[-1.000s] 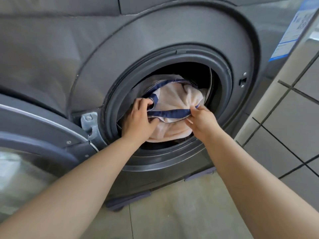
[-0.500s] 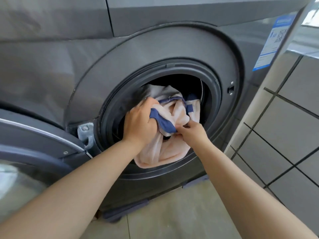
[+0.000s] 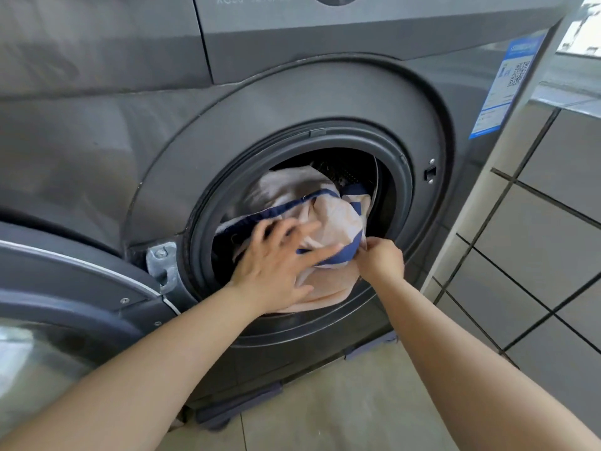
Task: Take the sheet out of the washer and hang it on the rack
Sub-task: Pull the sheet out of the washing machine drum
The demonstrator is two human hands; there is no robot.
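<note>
Right hand (image 3: 380, 260) pinches sheet (image 3: 328, 219) trim at washer (image 3: 292, 102) mouth; left hand (image 3: 276, 265) spread flat, fingers apart, over bundle.

sheet (image 3: 328, 219) fills porthole, door (image 3: 65, 288) open left

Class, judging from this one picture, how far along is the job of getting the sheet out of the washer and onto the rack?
Done: the washer door stands open. In hand: the right hand pinches the sheet by its blue edge, the left hand is spread open over it, and part of the sheet drapes over the door seal. Left: most of it sits in the drum; no rack is in view.
</note>
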